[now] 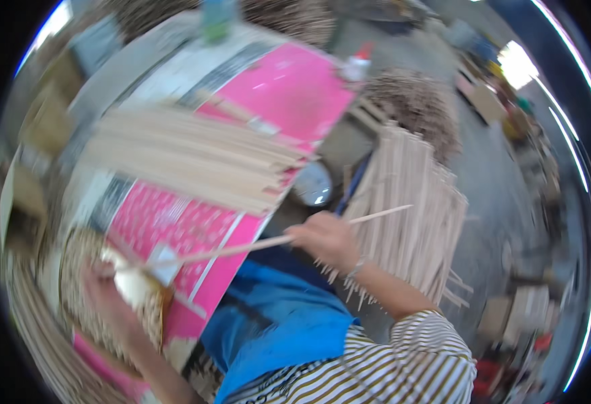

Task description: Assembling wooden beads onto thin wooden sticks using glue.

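A thin, pale wooden stick (221, 252) slants across in front of me. My right hand (329, 239) is closed around it, and its tapered far end sticks out to the right. Toward the stick's left end is my left hand (110, 289), smeared by motion; whether its fingers touch the stick is unclear. Beside that hand, a bright whitish patch (134, 283) glares in front of a bin of stick ends (76, 289). A wide layer of pale wooden sticks (188, 155) lies across the pink-covered table (289, 87).
To the right, a large stack of sticks (410, 202) stands near a bundle of darker sticks (417, 104). A white bottle with a red cap (357, 64) is at the table's far corner. A round shiny container (314, 183) sits by the table edge. Cartons (521, 313) stand at lower right.
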`<state>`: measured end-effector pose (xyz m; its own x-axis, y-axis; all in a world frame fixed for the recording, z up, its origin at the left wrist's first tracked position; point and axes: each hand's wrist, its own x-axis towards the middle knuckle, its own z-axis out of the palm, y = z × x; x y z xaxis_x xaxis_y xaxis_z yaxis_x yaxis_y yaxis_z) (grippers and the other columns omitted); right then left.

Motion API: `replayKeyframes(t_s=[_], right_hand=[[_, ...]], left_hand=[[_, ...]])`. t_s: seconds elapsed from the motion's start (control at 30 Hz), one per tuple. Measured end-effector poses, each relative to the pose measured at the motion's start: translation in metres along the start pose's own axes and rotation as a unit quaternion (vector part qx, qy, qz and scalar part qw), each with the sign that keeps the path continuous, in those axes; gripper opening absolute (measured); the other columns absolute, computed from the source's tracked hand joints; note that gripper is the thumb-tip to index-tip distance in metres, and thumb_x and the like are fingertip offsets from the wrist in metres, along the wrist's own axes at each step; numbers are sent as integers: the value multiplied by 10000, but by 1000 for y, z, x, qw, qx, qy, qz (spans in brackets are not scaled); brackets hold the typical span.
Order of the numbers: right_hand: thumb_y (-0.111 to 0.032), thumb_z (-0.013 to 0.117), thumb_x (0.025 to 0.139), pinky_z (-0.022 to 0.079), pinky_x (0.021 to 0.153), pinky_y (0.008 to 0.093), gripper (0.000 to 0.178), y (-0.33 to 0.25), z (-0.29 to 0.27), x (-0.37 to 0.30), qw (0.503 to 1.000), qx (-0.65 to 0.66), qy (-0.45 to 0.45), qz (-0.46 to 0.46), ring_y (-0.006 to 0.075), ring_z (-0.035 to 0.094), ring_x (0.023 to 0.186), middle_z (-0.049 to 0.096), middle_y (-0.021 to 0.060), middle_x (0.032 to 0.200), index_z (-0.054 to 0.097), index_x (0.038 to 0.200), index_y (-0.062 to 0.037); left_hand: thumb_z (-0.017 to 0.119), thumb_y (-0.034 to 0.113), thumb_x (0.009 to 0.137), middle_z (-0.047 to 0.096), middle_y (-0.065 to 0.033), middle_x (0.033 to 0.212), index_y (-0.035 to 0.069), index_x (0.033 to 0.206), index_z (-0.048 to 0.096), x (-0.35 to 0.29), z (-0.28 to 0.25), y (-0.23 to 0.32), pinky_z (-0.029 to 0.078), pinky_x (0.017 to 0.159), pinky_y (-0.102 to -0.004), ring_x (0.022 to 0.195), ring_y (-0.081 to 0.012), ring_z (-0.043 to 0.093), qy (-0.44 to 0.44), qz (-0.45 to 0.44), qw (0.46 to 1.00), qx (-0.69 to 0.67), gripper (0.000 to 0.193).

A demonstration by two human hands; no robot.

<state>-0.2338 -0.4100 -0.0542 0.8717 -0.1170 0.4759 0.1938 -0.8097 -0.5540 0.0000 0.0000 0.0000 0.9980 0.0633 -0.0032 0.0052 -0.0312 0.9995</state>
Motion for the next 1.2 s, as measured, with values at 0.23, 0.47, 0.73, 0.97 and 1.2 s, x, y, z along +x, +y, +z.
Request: replayKeyframes(t_s=[0.23, 0.47, 0.73, 0.97, 1.2], right_hand=[[-247, 631, 957, 507, 633, 400, 169, 96, -78, -27, 991, 23, -34, 124, 306, 652, 774, 627, 84, 820, 677, 992, -89], [-201, 561, 1026, 512, 790, 270, 275, 142, -104, -110, 831, 128, 345, 417, 125, 666, 874, 722, 76, 935, 690, 1095, 31], [-185, 597, 923, 512, 867, 456, 375, 277, -132, -244, 680, -268, 357, 582, 353, 632, 1019, 637, 186, 1142, 624, 1263, -29], [-97, 569, 924, 518, 890, 417, 277, 203, -112, -59, 897, -77, 356, 251, 365, 632, 1010, 638, 171, 1132, 644, 1181, -28], [-120, 683, 831, 442, 1039, 439, 444, 124, 36, 97, 988, -29, 149, -2, 349, 542, 1227, 578, 159, 1304, 585, 1257, -44]], left_hand=[[472, 178, 1074, 587, -73, 990, -38, 1374, 479, 26, 194, -41, 527, 947, -313, 974, -181, 593, -176, 66, 935, -301, 370], [488, 252, 1063, 579, -175, 1342, 103, 1584, 265, -17, 271, -5, 487, 1010, -348, 1157, -229, 602, -316, 44, 944, -88, 586], [656, 180, 922, 664, -242, 1170, 14, 1169, 684, 33, 158, -63, 482, 958, -446, 1061, -389, 613, -76, 241, 957, 145, 299], [652, 210, 877, 693, -225, 1040, -53, 1363, 540, 1, 66, -87, 536, 852, -437, 949, -344, 667, -220, 143, 814, 518, 564], [534, 165, 968, 675, -195, 980, -37, 1080, 692, -10, 59, -135, 526, 649, -316, 756, -257, 630, -168, 193, 881, 398, 280]])
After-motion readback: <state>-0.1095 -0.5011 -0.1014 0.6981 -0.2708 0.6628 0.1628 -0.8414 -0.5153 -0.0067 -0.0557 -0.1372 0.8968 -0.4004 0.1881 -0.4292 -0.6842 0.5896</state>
